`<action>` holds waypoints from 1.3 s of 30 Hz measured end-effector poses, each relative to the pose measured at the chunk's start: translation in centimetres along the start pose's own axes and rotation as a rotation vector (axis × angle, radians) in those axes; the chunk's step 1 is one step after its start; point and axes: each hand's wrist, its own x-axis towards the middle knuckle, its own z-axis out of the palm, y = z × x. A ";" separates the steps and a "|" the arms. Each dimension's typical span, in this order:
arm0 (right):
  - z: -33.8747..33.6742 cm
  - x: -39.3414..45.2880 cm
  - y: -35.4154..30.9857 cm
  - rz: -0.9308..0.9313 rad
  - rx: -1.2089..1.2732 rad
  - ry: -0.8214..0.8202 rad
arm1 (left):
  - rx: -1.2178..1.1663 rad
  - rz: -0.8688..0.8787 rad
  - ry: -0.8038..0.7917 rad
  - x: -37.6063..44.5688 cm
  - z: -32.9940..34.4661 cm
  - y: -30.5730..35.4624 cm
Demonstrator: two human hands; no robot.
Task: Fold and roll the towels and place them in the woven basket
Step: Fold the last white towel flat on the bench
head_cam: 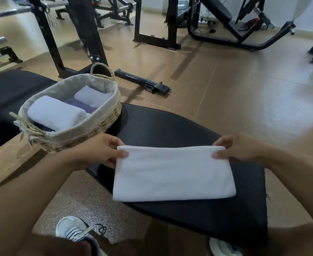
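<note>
Pinching folded white towel (173, 172) at far corners, left hand (98, 150), right hand (239, 147), woven basket (104, 119) holding rolled white towels (55, 112)

Bright, even light; floor (290, 111) glare; edges curved, softly blurred.

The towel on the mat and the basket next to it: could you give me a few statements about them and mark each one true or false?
1. Both hands hold the far edge of the white towel, the left hand at one corner and the right hand at the other. True.
2. The towel lies fully unfolded on the bare floor. False: it lies folded into a rectangle on the black mat.
3. The woven basket already has rolled towels in it. True.
4. The basket stands to the person's right of the towel. False: it stands to the left, further away.
5. The basket has rope handles. True.
</note>
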 end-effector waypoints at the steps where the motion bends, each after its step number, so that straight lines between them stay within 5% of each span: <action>1: 0.3 0.3 -0.1 0.004 -0.036 0.041 | 0.014 0.005 0.046 0.6 0.2 -0.2; 13: 1.3 0.8 -0.9 0.085 -0.058 0.111 | 0.370 -0.042 0.274 2.9 0.9 -0.2; 18: 0.8 0.5 0.2 0.108 -0.030 0.012 | 0.434 0.226 0.503 2.8 1.8 0.8; 21: 0.8 0.0 0.1 0.098 -0.009 -0.010 | 0.437 0.412 0.399 2.4 4.8 1.2; 25: 1.0 -0.2 -0.4 0.064 0.074 0.027 | 0.799 0.568 0.146 1.9 9.9 0.8; 29: 0.8 -0.5 -1.1 0.033 0.181 0.047 | 1.129 0.440 0.101 2.3 12.3 -0.2; 39: 2.5 -2.0 -5.1 -0.122 0.532 0.056 | 1.129 0.408 0.117 2.8 12.9 -0.5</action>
